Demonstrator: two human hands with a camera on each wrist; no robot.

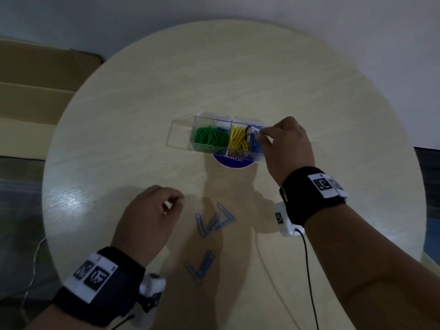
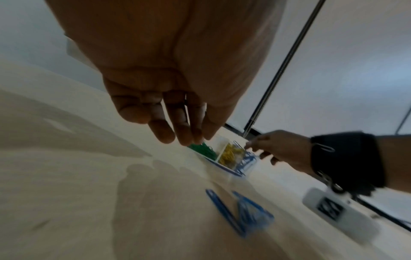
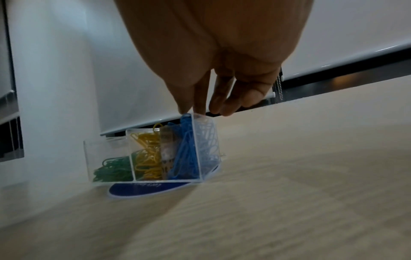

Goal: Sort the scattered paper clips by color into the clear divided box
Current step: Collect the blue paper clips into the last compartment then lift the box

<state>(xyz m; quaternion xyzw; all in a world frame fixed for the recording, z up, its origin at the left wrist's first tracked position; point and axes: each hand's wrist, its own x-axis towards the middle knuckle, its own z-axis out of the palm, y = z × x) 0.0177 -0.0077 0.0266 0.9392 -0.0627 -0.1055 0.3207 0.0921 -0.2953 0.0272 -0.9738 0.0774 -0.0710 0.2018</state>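
Note:
The clear divided box (image 1: 214, 116) stands mid-table, its lid swung open to the left. It holds green clips (image 1: 209, 139), yellow clips (image 1: 238, 140) and blue clips (image 1: 254, 142) in separate compartments. My right hand (image 1: 260, 134) hovers at the box's right end; in the right wrist view its thumb and forefinger (image 3: 193, 110) pinch the top of a blue clip (image 3: 185, 119) standing in the blue compartment. Loose blue clips lie nearer me in two small groups (image 1: 214, 222) (image 1: 200, 265). My left hand (image 1: 175, 202) hangs just left of them, fingers loosely curled, nothing seen in it.
The box sits on a round blue sticker (image 1: 234, 161) on the pale round table (image 1: 238, 67). Cardboard boxes (image 1: 35, 79) stand beyond the table's left edge. A black cable (image 1: 307, 258) trails from my right wrist across the near tabletop.

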